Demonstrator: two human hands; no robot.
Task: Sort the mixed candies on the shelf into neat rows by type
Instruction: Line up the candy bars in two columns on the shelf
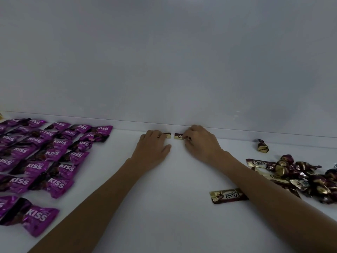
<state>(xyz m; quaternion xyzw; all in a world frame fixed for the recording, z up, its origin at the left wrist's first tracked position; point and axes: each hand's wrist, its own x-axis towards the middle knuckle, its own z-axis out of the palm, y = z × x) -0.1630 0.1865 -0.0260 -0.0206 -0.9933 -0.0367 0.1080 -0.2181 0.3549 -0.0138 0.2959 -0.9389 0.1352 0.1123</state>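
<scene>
At the far edge of the shelf [182, 179], a Choco bar [167, 135] is gripped by the left hand [155, 145], a second bar [179, 136] by the right hand [202, 143]. They are best laid end to end, squared to the back wall [173, 70].

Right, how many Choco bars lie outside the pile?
3: one bar in the left hand, one in the right hand, one beside the right forearm. Others may be hidden.

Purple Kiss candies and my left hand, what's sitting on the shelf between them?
Nothing: in the head view, only bare white shelf separates the purple Kiss candies from the left hand, which pinches a candy bar.
</scene>
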